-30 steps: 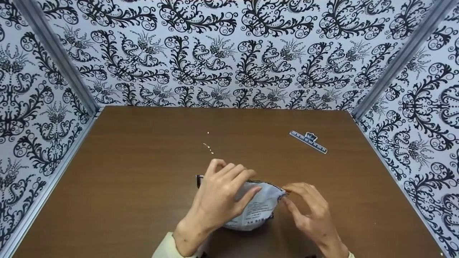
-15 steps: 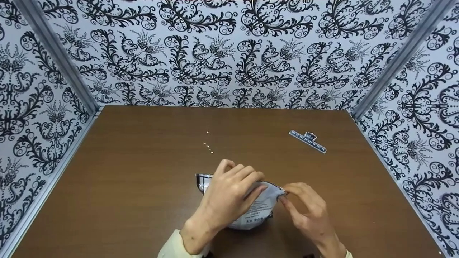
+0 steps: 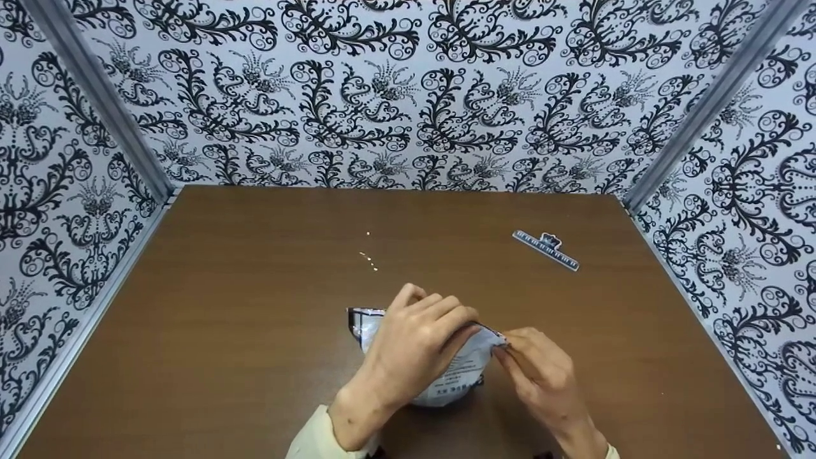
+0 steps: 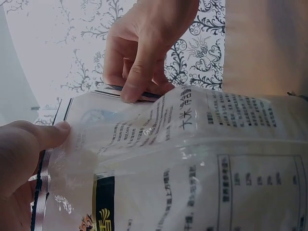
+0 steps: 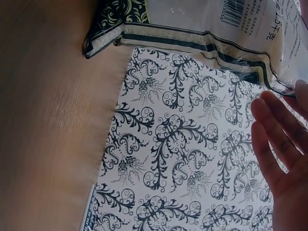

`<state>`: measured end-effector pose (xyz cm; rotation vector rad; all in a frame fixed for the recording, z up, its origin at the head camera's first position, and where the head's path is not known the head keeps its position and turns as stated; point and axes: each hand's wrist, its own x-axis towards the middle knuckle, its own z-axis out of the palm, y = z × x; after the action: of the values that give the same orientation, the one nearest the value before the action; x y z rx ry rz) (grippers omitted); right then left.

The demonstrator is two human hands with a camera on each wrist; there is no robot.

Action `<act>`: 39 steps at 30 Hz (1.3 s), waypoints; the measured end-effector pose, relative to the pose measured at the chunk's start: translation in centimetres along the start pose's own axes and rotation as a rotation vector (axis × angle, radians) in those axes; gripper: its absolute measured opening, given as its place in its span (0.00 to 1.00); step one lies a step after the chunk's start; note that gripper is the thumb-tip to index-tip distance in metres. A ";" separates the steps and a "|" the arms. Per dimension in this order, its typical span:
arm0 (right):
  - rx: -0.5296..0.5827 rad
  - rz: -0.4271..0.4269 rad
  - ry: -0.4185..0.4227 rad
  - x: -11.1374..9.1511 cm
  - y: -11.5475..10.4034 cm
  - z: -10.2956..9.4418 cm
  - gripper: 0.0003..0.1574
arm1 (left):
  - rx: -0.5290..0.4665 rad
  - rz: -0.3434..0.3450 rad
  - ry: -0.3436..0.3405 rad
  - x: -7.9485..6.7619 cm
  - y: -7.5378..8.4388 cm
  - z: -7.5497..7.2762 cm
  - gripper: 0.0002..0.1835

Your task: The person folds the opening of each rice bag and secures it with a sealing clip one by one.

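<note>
1. Head view: bright, fairly even light; a soft shadow darkens the brown wood-grain tabletop point(image 3: 223, 287) below the pale printed plastic bag point(image 3: 465, 366), whose small print blurs.
2. Left wrist view: white wallpaper with black scrollwork point(image 4: 195, 48) washes out toward upper left; glints fleck the bag.
3. Right wrist view: dimmer; tabletop blurred, faintly shiny.

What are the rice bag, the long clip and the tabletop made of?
Rice bag: probably plastic film, glossy, with creases and glints. Long clip: patterned, maybe plastic; too small to tell. Tabletop: wood or laminate, low sheen, brown grain.
</note>
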<state>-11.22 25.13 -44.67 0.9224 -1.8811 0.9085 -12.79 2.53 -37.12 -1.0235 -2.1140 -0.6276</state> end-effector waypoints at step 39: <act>-0.244 -0.251 0.153 0.9 -1.3 0.8 0.17 | 0.013 0.103 0.122 -0.3 -0.4 -0.6 0.13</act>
<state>-10.76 23.58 -43.90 0.8886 -1.6579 0.5672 -12.76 1.71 -37.04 -1.0529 -1.9443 -0.6098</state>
